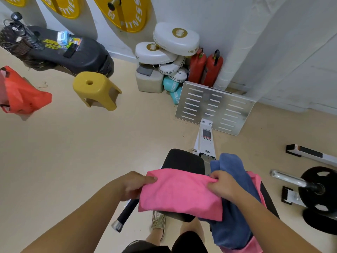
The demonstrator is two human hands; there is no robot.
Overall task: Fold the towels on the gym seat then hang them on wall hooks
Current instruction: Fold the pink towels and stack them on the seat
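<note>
Pink towel [179, 193] spread over black gym seat [183, 160], pinched by left hand [134, 184] and right hand [221, 184], blue towel [235, 172] heaped just beside

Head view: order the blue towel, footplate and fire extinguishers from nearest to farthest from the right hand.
1. blue towel, right beside the right hand, on the seat's right.
2. footplate, ahead on the floor.
3. fire extinguishers, behind the footplate, against the wall.

Gym, boxing corner. Yellow "FITNESS" wall pads [125, 13], stacked white punch mitts [175, 40], weight plate [319, 190] on a bar, padded machine seat [184, 159]. Two red fire extinguishers [206, 67] by the wall.
</note>
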